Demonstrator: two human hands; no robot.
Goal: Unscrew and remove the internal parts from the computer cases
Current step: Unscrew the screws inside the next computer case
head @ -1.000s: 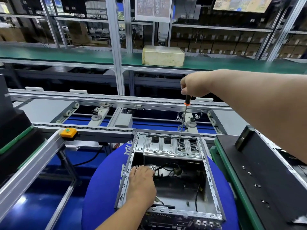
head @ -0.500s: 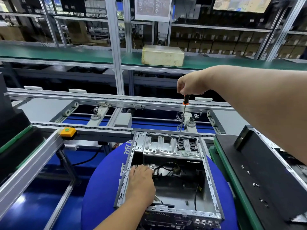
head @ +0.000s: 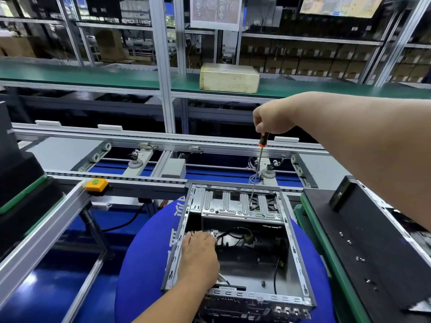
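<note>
Two hands work on one open computer case (head: 235, 243), which lies on a round blue mat (head: 144, 252) in the middle of the view, between a dark unit on a green tray (head: 28, 197) at the left and a black case (head: 363, 234) lying on a green-edged bench at the right. The right hand (head: 274, 117) is raised above the far end of the case, its fingers curled tight round the orange and black handle of a screwdriver (head: 257, 171). The long shaft runs down at a slight slant, and its tip meets the ribbed metal plate (head: 240, 203) at the case's far end. The left hand (head: 199, 255) reaches inside the case along its left wall, back upward; its fingers point toward a black cable (head: 235, 230), but whether they pinch anything cannot be told. Small screws (head: 345, 237) lie on top of the black case. Behind, a pale box (head: 229, 78) sits on a green shelf, and an orange button (head: 96, 184) sits on the conveyor rail.
</note>
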